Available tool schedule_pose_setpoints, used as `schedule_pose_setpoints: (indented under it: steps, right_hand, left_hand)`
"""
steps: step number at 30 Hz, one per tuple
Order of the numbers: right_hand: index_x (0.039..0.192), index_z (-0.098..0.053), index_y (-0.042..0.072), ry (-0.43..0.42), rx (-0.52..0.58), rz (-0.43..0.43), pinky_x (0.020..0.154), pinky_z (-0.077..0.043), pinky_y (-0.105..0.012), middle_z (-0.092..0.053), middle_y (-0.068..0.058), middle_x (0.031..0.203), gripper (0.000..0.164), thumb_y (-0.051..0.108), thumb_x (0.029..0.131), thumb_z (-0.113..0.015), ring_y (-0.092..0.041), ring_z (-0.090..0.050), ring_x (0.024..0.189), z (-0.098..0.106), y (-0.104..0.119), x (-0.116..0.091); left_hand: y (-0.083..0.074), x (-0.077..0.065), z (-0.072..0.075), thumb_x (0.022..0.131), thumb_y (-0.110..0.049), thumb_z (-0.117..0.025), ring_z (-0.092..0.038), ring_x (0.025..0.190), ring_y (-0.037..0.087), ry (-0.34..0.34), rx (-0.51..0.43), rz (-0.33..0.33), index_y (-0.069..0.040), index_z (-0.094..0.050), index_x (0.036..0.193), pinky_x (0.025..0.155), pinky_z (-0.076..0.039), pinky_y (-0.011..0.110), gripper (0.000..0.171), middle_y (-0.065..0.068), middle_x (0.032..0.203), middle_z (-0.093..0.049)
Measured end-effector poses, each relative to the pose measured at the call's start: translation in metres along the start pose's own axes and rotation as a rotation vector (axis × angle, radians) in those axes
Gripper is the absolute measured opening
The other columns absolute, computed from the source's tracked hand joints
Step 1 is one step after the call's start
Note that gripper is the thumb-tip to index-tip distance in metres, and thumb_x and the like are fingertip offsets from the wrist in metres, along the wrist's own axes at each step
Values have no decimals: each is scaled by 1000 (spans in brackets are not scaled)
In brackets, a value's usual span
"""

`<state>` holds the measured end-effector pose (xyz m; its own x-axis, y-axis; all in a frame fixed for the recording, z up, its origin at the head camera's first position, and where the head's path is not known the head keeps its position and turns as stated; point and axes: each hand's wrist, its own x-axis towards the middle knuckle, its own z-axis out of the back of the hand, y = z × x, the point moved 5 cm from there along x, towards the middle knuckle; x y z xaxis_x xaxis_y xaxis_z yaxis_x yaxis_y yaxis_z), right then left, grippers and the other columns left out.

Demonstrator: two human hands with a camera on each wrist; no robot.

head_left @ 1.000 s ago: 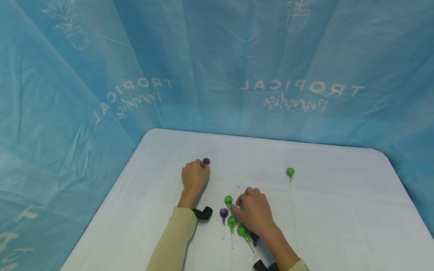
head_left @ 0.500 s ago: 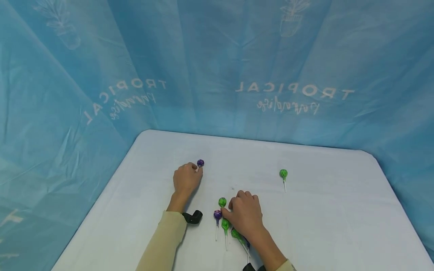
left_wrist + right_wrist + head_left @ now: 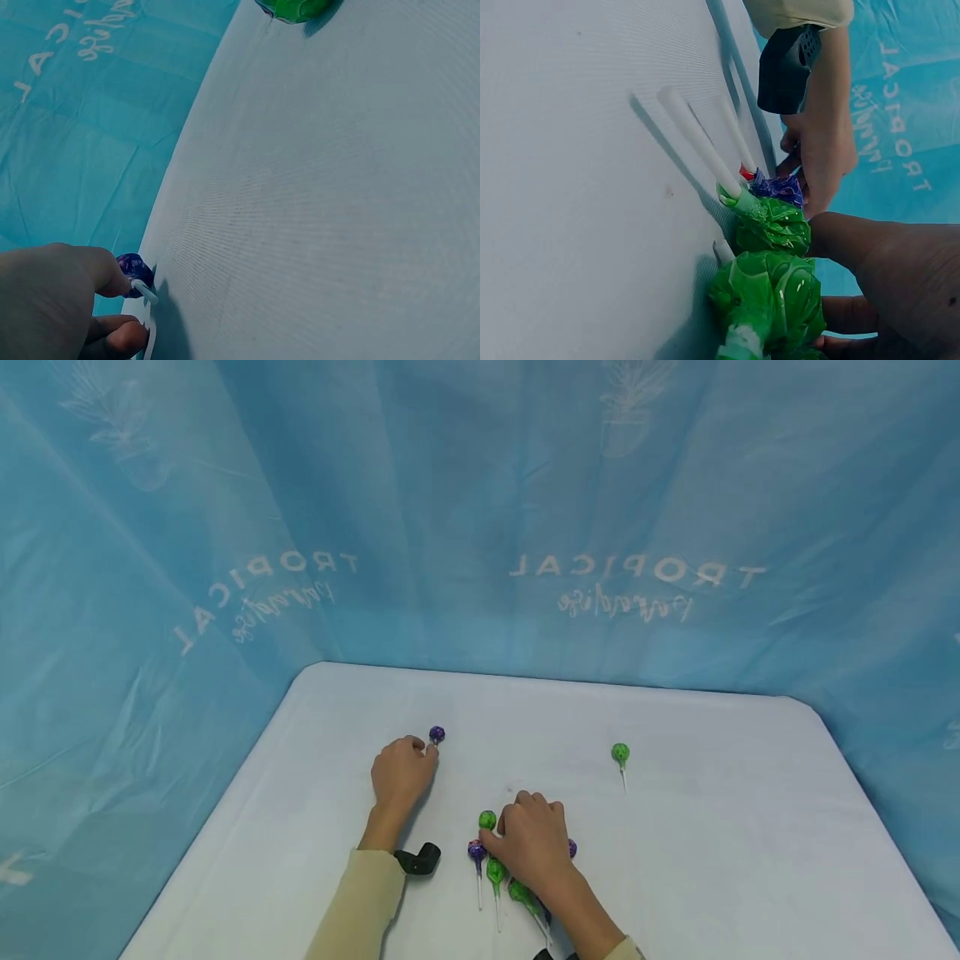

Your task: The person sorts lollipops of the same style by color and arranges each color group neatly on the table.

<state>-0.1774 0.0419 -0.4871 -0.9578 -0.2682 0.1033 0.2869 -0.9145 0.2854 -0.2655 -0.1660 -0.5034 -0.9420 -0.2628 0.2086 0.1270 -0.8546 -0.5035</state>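
My left hand [image 3: 401, 768] is at the far left, beside a purple-wrapped lollipop [image 3: 437, 734] that lies on the white table. In the left wrist view its thumb touches this purple lollipop [image 3: 135, 274], and a gap shows between thumb and fingers. My right hand [image 3: 528, 839] hovers low over a cluster of lollipops. Its thumb reaches toward a green lollipop [image 3: 487, 820], with a purple one [image 3: 476, 849] and another green one [image 3: 495, 870] close by. In the right wrist view, a large green lollipop [image 3: 769, 292] hides part of my fingers.
A single green lollipop [image 3: 620, 753] lies at the right of the white table [image 3: 712, 827]. Another green one [image 3: 519, 892] sits under my right wrist, and a purple head [image 3: 572, 848] peeks out right of that hand. Blue printed curtains [image 3: 465, 510] stand behind and left.
My left hand has eased slightly left from its purple lollipop, which has stayed put. My right hand has shifted left toward the green lollipop, uncovering a purple head on its right. The head view has shifted.
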Motion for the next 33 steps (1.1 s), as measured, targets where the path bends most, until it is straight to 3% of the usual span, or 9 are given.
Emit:
schedule_pose_setpoints:
  steps: [17, 22, 29, 33]
  right_hand:
    - [57, -65, 17, -54, 40, -40, 81, -34, -61, -43, 7, 63, 31, 40, 74, -74, -14, -41, 61, -1, 5, -3]
    - [56, -64, 18, -57, 54, -41, 81, -34, -60, -43, 7, 63, 29, 38, 74, -74, -13, -41, 61, -2, 5, -3]
    - [38, -42, 26, -130, 81, -8, 73, -33, -52, -36, 8, 54, 46, 27, 72, -72, -12, -35, 52, -1, 4, -4]
    - [37, -40, 27, -145, 105, -10, 73, -33, -50, -36, 9, 53, 47, 24, 71, -72, -11, -35, 52, -1, 4, -4]
  left_hand:
    - [7, -9, 3, 87, -31, -65, -56, 64, 22, -17, -22, -1, -3, -71, 92, 60, -46, 39, 29, 4, 72, -61]
    - [7, -12, 4, 86, -32, -65, -55, 63, 21, -16, -29, 6, -3, -72, 91, 59, -45, 38, 29, 3, 70, -60]
    - [10, -14, 7, 87, -32, -64, -56, 64, 22, -30, -44, -5, -4, -72, 91, 60, -47, 40, 29, 3, 71, -60]
    - [12, -15, 7, 87, -31, -64, -57, 67, 22, -25, -57, -3, -4, -71, 92, 62, -47, 40, 29, 3, 72, -61]
